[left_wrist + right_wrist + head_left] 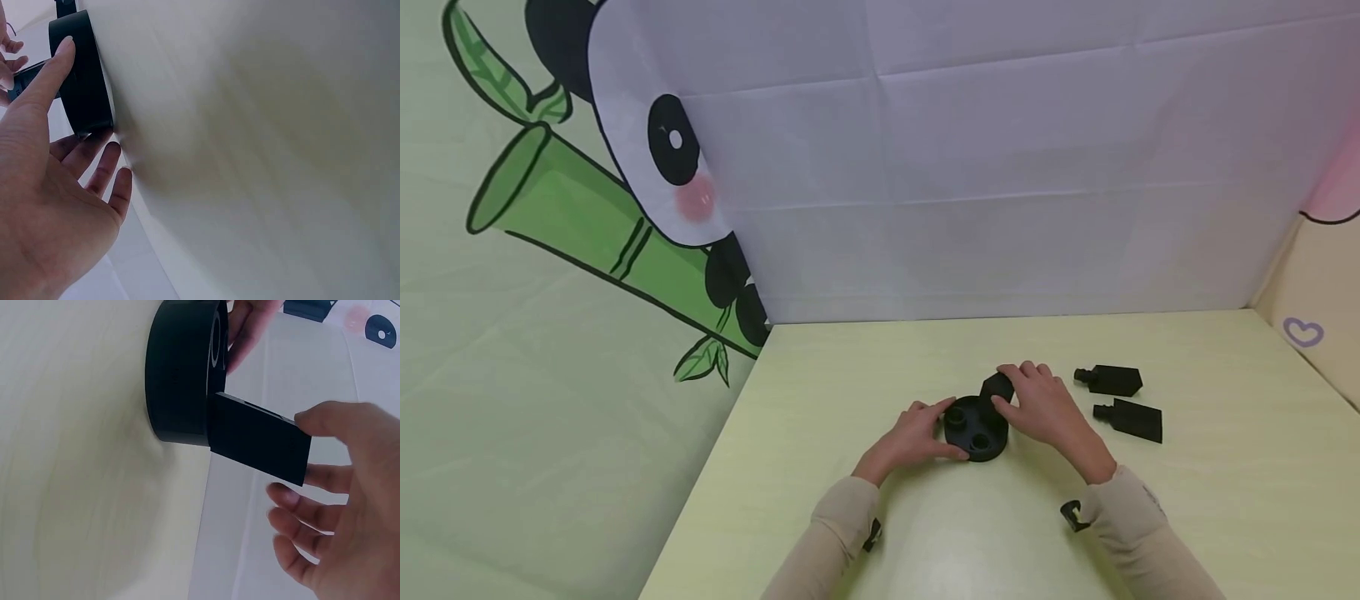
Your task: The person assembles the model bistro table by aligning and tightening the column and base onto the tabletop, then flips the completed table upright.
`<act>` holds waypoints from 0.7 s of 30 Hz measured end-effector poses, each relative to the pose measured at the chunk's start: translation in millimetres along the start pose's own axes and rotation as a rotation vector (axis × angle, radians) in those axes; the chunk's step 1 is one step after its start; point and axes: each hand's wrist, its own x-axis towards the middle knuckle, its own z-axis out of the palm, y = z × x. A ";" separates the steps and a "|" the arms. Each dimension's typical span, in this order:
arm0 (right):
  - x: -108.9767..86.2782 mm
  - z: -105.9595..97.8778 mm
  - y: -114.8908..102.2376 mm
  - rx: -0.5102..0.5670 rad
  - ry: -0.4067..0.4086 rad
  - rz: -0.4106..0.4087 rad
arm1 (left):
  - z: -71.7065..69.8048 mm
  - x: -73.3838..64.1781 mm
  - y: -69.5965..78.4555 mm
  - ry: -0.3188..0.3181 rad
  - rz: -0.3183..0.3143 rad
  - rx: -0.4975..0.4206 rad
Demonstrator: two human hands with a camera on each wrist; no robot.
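Note:
A round black base [997, 437] with round holes in its top lies flat on the table. My left hand [913, 435] grips its left side, thumb on the near rim and fingers on the far rim. In the left wrist view the thumb presses the side wall of the base [87, 75]. My right hand [1039, 406] pinches the upper end of a black angular block [996, 387]. The right wrist view shows this block [259, 437] standing on the base, tilted a little; its lower end is hidden, so I cannot tell how deep it sits.
Two more black blocks with narrow stub ends, an upper one [1115, 380] and a lower one [1135, 420], lie right of my right hand. A white cloth backdrop [1000, 167] rises behind the pale table [820, 375]. A printed green curtain [550, 417] hangs at the left.

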 end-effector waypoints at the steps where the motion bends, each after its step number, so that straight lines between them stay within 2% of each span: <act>1: -0.2 0.0 0.1 -0.001 -0.001 0.002 | -0.1 0.0 -0.1 0.001 0.002 0.000; 6: 0.0 -2.2 1.1 -0.016 -0.010 0.011 | -1.0 -0.3 0.5 0.003 0.007 0.011; 13: -0.7 -7.3 8.4 0.000 -0.053 -0.062 | 1.0 1.1 -0.6 0.007 0.016 0.023; 21: -3.6 -6.5 14.0 -0.028 -0.027 -0.058 | 1.4 2.2 2.8 0.025 -0.008 0.038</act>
